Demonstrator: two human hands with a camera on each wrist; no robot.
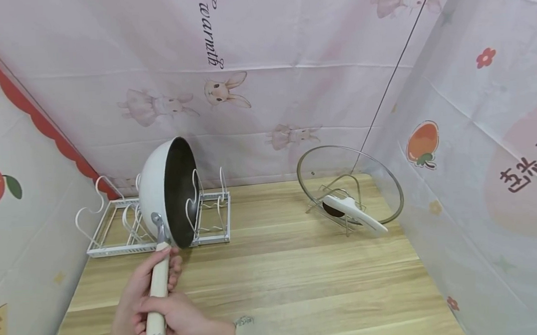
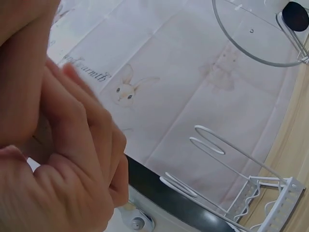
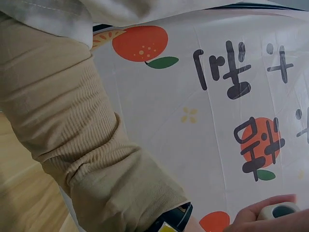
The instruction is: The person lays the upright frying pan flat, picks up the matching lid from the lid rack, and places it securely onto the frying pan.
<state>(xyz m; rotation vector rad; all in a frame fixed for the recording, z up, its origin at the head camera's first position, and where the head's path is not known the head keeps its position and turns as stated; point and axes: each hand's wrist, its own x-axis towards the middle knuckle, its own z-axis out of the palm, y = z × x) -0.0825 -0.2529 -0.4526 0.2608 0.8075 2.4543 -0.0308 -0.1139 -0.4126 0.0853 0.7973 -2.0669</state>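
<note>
A frying pan (image 1: pixel 152 187), white outside and dark inside, stands on its side in a white wire rack (image 1: pixel 215 240). Its cream handle (image 1: pixel 158 277) points toward me. My left hand (image 1: pixel 136 290) grips the handle's upper part, thumb on top and fingers curled on the far side. Nearer the handle's end, my right hand (image 1: pixel 180 318) is wrapped around it. The left wrist view shows curled fingers (image 2: pixel 87 125) close beside the dark pan rim. In the right wrist view, the handle's hollow end (image 3: pixel 279 210) shows by a hand at the lower edge.
At the right, a glass lid (image 1: pixel 305 173) with a white handle (image 1: pixel 351 211) leans on a wire stand (image 1: pixel 346 229). Wood-grain tabletop (image 1: pixel 273 272) spreads between rack and lid. Printed sheets (image 1: pixel 254 48) wall the back and sides. A beige sleeve (image 3: pixel 96 130) crosses the right wrist view.
</note>
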